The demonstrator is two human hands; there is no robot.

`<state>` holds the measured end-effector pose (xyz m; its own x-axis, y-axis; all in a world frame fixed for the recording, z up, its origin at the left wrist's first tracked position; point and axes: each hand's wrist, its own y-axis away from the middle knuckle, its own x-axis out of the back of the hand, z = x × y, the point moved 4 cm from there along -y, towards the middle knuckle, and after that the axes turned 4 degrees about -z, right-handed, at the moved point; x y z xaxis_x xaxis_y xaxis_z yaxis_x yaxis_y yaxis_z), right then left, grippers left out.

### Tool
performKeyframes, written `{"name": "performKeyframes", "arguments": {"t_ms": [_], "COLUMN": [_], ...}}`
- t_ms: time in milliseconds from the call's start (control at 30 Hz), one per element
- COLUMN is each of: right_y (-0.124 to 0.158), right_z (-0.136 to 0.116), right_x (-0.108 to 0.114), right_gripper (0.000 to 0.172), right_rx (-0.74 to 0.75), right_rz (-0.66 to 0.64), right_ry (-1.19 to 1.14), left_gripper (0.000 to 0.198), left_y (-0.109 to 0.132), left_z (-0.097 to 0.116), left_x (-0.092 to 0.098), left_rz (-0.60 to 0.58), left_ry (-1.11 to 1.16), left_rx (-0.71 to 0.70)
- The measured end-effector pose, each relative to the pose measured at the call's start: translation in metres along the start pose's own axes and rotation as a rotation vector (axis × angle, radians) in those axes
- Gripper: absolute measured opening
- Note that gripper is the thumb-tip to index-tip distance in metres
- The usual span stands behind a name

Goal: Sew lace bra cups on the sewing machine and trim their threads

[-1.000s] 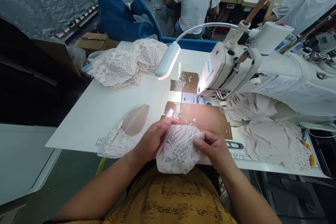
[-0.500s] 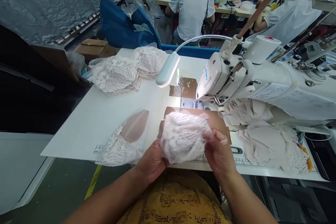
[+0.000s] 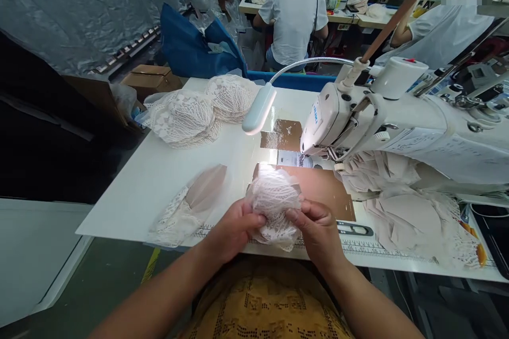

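Between my two hands is a white lace piece [image 3: 275, 206], cupped and bunched, just above the table's front edge. My left hand [image 3: 238, 225] pinches its left side, thumb on top. Its right side is gripped by my right hand [image 3: 316, 222] between thumb and fingers. Behind the lace lies a brown patch [image 3: 324, 190] on the table, in front of the needle area of a white sewing machine [image 3: 330, 116]. Left of my hands rests another lace piece [image 3: 177, 220] with a smooth beige panel [image 3: 207, 186].
Stacked lace cups [image 3: 183, 114] stand at the back left. A small lamp [image 3: 259, 108] hangs over the table [image 3: 131, 196]. Beige fabric pieces [image 3: 409, 212] lie at the right, beside a dark phone-like object [image 3: 493, 233]. A ruler strip [image 3: 385, 251] runs along the front edge. Two people sit beyond.
The lace piece has gone from spread wide to a more compact, rounded bunch. My right hand has come inward, closer to my left. The view has shifted slightly.
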<state>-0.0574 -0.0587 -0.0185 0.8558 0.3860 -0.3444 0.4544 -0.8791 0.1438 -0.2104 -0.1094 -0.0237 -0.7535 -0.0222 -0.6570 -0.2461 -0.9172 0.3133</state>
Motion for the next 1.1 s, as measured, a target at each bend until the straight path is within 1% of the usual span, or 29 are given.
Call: {"name": "performKeyframes", "arguments": {"t_ms": [67,100,133,167,200,233,267,300,333,367,433,467,500,533,600,633,700,733,767,800,833,867,900,933,1000,1033,1067,1100], "right_y": [-0.001,-0.001,-0.001,-0.001,-0.001,0.0,0.0,0.0,0.001,0.002,0.004,0.005,0.006,0.007,0.007,0.007,0.005,0.004,0.003,0.001,0.0,-0.001,-0.001,-0.002,-0.002,-0.003,-0.004,-0.004], "right_z": [0.001,0.0,-0.001,-0.003,-0.006,-0.007,-0.008,-0.008,-0.007,-0.004,0.001,0.003,0.004,0.003,0.001,-0.001,-0.005,-0.007,-0.007,-0.007,-0.005,-0.003,0.001,0.004,0.008,0.008,0.007,0.004], "right_x": [0.002,0.005,0.009,0.013,0.017,0.02,0.022,0.022,0.021,0.019,0.014,0.013,0.012,0.012,0.015,0.017,0.02,0.02,0.018,0.015,0.011,0.007,0.003,0.0,-0.001,0.001,0.004,0.007], "right_gripper": [0.023,0.026,0.028,0.029,0.029,0.029,0.028,0.027,0.025,0.024,0.022,0.021,0.022,0.023,0.027,0.028,0.026,0.024,0.021,0.017,0.012,0.009,0.007,0.008,0.013,0.017,0.02,0.023], "right_rx": [-0.073,-0.102,-0.118,-0.127,-0.128,-0.127,-0.126,-0.13,-0.143,-0.164,-0.216,-0.234,-0.244,-0.244,-0.21,-0.179,-0.083,-0.025,0.03,0.075,0.099,0.101,0.082,0.048,-0.023,-0.043,-0.052,-0.052], "right_rz": [0.056,0.105,0.157,0.199,0.225,0.235,0.229,0.204,0.16,0.107,0.0,-0.036,-0.053,-0.054,-0.011,0.026,0.103,0.12,0.118,0.095,0.053,0.008,-0.028,-0.043,-0.01,0.033,0.081,0.124], "right_ry": [-0.055,-0.097,-0.136,-0.163,-0.178,-0.185,-0.188,-0.187,-0.181,-0.169,-0.136,-0.125,-0.124,-0.135,-0.17,-0.178,-0.167,-0.139,-0.097,-0.045,0.015,0.067,0.092,0.076,-0.034,-0.099,-0.153,-0.186], "left_gripper": [0.049,0.045,0.039,0.032,0.026,0.025,0.029,0.035,0.04,0.042,0.04,0.038,0.037,0.038,0.042,0.047,0.061,0.068,0.071,0.07,0.063,0.056,0.053,0.054,0.055,0.05,0.042,0.028], "left_y": [-0.003,-0.003,-0.002,0.0,0.002,0.003,0.004,0.004,0.002,-0.001,-0.007,-0.01,-0.013,-0.015,-0.015,-0.013,-0.007,-0.005,-0.002,-0.001,0.0,-0.001,-0.002,-0.004,-0.005,-0.005,-0.003,0.0], "left_z": [-0.013,-0.018,-0.02,-0.02,-0.019,-0.015,-0.011,-0.007,-0.003,0.001,0.007,0.009,0.009,0.008,0.005,0.002,-0.005,-0.01,-0.015,-0.019,-0.023,-0.027,-0.029,-0.031,-0.034,-0.036,-0.037,-0.038], "left_x": [-0.002,0.0,0.002,0.004,0.004,0.004,0.002,0.0,-0.001,-0.001,0.002,0.004,0.006,0.006,0.005,0.003,-0.005,-0.01,-0.015,-0.019,-0.023,-0.025,-0.026,-0.025,-0.021,-0.018,-0.015,-0.012], "left_rz": [0.076,0.113,0.126,0.108,0.065,0.005,-0.049,-0.074,-0.058,-0.001,0.186,0.279,0.343,0.374,0.361,0.32,0.196,0.126,0.063,0.022,0.015,0.039,0.081,0.133,0.231,0.26,0.266,0.241], "left_ry": [0.1,0.129,0.141,0.141,0.138,0.135,0.129,0.121,0.112,0.109,0.156,0.207,0.268,0.325,0.404,0.427,0.455,0.46,0.458,0.447,0.426,0.399,0.369,0.34,0.289,0.264,0.24,0.215], "left_rx": [0.0,0.012,0.022,0.027,0.022,0.009,-0.012,-0.037,-0.063,-0.093,-0.143,-0.148,-0.133,-0.101,-0.041,-0.028,-0.025,-0.023,-0.014,-0.001,0.01,0.012,0.015,0.018,0.029,0.038,0.049,0.065]}}
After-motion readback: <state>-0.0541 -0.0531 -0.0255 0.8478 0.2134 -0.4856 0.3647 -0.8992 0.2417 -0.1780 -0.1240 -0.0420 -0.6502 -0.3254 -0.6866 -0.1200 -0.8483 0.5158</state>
